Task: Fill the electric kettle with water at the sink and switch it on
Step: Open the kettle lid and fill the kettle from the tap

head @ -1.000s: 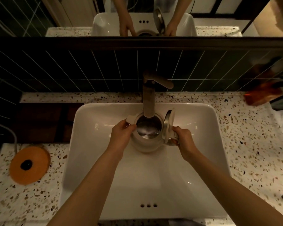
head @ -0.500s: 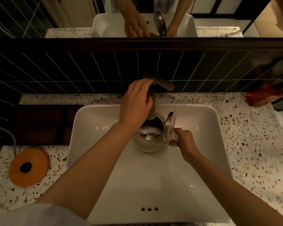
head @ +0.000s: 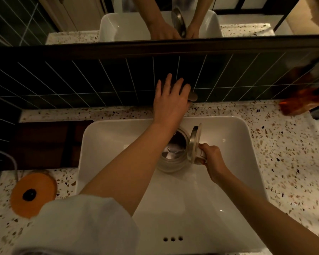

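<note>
We are looking down at a white sink (head: 107, 144) set into a speckled counter (head: 284, 162). The kettle (head: 173, 155) is sitting upright inside the sink, near its back wall, with its lid (head: 194, 142) standing open on the right side so the shiny metal bottom inside is showing. Our left forearm is crossing over the left part of the kettle's mouth, so we cannot tell whether water is running into it.

Our right hand (head: 213, 161) is gripping the kettle's handle, fingers wrapped tight around it just beside the open lid. Our left hand (head: 170, 103) is reaching out over the back rim of the sink, palm down and fingers spread flat on top of the tap lever (head: 192, 96), whose rounded end is sticking out past the fingers on the right. The hand is covering the rest of the tap, so we cannot tell how the lever is set. A white sleeve (head: 81, 227) is bunching up on the left arm.

On the counter to the left of the sink, the round orange kettle base (head: 33, 194) is lying flat, well apart from the kettle, with its cord (head: 14, 162) trailing away behind it.
</note>
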`<action>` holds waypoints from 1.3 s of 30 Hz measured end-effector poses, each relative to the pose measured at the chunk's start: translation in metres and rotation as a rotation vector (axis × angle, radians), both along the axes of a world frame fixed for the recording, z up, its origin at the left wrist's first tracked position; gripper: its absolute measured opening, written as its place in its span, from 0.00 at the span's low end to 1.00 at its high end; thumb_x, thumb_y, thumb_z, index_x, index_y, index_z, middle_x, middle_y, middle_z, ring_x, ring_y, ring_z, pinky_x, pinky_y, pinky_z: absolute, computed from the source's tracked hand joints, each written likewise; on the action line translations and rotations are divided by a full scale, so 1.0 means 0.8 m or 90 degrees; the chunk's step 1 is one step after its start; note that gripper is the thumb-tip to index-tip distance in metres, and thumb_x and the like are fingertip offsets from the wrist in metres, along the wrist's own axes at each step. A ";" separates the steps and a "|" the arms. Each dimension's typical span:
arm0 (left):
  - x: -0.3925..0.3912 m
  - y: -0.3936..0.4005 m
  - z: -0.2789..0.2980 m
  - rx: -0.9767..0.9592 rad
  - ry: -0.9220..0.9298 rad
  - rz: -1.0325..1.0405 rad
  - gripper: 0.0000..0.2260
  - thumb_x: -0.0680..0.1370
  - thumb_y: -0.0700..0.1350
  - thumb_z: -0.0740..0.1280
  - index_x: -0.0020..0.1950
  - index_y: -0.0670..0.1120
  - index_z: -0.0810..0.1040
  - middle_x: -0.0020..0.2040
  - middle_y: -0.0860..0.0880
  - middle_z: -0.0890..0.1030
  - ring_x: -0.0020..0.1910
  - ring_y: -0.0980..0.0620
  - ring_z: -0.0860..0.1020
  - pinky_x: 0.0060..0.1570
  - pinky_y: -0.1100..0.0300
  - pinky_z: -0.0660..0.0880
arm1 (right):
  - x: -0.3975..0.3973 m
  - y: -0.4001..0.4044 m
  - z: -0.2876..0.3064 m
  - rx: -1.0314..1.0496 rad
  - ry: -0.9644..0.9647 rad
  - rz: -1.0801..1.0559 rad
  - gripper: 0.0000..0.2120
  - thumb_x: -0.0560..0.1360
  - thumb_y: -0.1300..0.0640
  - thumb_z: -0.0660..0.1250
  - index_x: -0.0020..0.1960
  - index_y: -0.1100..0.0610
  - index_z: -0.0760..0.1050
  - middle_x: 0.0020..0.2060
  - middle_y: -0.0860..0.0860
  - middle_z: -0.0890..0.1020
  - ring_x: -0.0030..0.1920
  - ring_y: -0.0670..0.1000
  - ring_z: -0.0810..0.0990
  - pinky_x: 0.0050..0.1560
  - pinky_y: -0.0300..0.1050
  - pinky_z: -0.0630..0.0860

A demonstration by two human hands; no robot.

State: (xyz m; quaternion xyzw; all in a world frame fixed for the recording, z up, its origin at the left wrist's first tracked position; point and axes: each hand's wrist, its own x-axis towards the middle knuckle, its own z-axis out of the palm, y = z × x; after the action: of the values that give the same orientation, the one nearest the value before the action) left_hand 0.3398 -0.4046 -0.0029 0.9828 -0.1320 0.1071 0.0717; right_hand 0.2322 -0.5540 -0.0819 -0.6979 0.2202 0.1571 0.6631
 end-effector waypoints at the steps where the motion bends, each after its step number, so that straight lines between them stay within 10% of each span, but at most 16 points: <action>1: 0.002 -0.004 0.001 0.011 0.014 0.014 0.20 0.72 0.49 0.72 0.62 0.44 0.79 0.64 0.41 0.80 0.68 0.34 0.71 0.67 0.35 0.66 | 0.000 0.000 -0.001 -0.004 0.003 -0.002 0.16 0.73 0.53 0.60 0.37 0.66 0.76 0.28 0.59 0.71 0.32 0.54 0.70 0.38 0.47 0.68; 20: 0.007 0.007 0.015 -0.121 0.062 0.045 0.24 0.81 0.54 0.60 0.76 0.50 0.64 0.75 0.45 0.68 0.76 0.38 0.61 0.73 0.42 0.57 | -0.004 0.002 0.004 -0.009 0.001 0.022 0.24 0.68 0.49 0.60 0.38 0.73 0.75 0.31 0.62 0.73 0.36 0.59 0.71 0.43 0.53 0.70; 31: -0.067 0.061 0.000 -0.605 0.157 0.169 0.26 0.81 0.49 0.63 0.78 0.50 0.60 0.78 0.48 0.62 0.77 0.52 0.58 0.75 0.56 0.58 | 0.000 0.002 0.011 -0.038 0.013 0.007 0.14 0.75 0.57 0.58 0.34 0.62 0.74 0.28 0.58 0.70 0.31 0.52 0.69 0.34 0.44 0.65; 39: -0.138 0.070 -0.043 -0.828 0.391 0.345 0.27 0.79 0.52 0.66 0.76 0.51 0.63 0.74 0.50 0.69 0.72 0.52 0.67 0.66 0.60 0.66 | 0.000 0.000 0.010 -0.021 0.009 0.029 0.28 0.68 0.48 0.60 0.41 0.78 0.70 0.34 0.63 0.72 0.38 0.60 0.71 0.43 0.53 0.69</action>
State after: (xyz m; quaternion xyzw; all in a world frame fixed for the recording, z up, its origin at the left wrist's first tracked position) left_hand 0.2297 -0.3487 -0.0375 0.7268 0.2285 -0.1005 0.6398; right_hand 0.2320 -0.5541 -0.0739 -0.7123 0.2114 0.1735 0.6464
